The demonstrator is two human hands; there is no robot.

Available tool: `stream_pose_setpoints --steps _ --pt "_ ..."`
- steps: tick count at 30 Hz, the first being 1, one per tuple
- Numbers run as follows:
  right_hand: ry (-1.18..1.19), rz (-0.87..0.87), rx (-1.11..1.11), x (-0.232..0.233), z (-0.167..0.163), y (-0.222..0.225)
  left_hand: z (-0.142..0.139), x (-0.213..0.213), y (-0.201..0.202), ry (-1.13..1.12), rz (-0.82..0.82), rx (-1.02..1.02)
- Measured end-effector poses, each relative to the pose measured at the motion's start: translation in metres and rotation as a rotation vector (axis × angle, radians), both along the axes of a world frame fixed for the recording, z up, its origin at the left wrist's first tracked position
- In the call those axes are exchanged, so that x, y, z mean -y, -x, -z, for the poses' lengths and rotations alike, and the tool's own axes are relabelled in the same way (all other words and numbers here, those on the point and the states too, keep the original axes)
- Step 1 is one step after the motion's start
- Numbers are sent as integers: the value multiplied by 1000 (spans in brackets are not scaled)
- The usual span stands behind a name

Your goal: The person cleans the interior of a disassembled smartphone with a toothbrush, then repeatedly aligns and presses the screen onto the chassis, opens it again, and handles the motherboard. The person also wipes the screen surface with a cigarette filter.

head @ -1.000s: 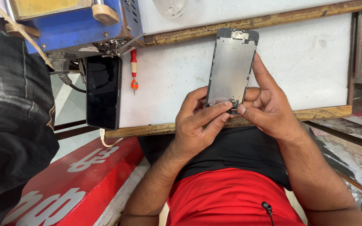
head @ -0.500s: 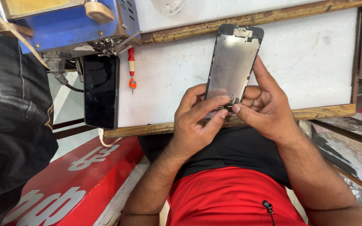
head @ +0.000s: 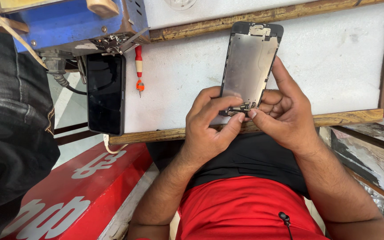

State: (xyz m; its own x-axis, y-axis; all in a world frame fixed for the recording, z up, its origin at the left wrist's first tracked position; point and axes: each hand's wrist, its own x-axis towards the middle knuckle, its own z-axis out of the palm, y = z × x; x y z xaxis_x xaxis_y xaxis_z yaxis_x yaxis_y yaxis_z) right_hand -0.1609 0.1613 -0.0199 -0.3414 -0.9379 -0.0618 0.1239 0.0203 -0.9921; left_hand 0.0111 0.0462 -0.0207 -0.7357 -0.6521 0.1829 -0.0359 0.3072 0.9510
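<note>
Both my hands hold a phone screen panel [head: 250, 62] with its bare grey metal back facing me, upright above a white work board [head: 334, 58]. My left hand [head: 210, 126] grips its lower left edge, thumb and fingertips pinched at the small connector at the bottom. My right hand [head: 285, 111] grips the lower right edge, index finger up along the side and thumb meeting the left thumb at the connector. The panel's bottom end is hidden by my fingers.
A black phone [head: 106, 93] lies at the board's left edge, screen dark. A small red-handled screwdriver [head: 139, 71] lies beside it. A blue machine [head: 67, 22] stands at the back left. A person in dark jeans [head: 10, 133] stands at the left above a red box [head: 81, 191].
The panel and both hands have shifted slightly to the right in view. My thumbs have closed in on the connector at the panel's bottom.
</note>
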Motion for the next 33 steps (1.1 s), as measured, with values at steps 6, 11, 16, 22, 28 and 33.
stream_pose_setpoints --steps 6,11,16,22,28,33 --pt "-2 -31 54 -1 -3 1 -2 1 4 20 -39 1" --pt "-15 -30 59 0 -4 1 2 1 2 -7 -21 -9" --pt "-46 -18 48 2 -6 2 3 0 2 -61 0 -5" --pt "-57 -11 91 5 -8 2 7 -2 1 -60 6 -44" --pt "-143 48 87 4 -6 3 18 0 -3 -336 18 -179" --pt "-20 0 147 -2 2 3 20 -1 -2 -659 49 -238"
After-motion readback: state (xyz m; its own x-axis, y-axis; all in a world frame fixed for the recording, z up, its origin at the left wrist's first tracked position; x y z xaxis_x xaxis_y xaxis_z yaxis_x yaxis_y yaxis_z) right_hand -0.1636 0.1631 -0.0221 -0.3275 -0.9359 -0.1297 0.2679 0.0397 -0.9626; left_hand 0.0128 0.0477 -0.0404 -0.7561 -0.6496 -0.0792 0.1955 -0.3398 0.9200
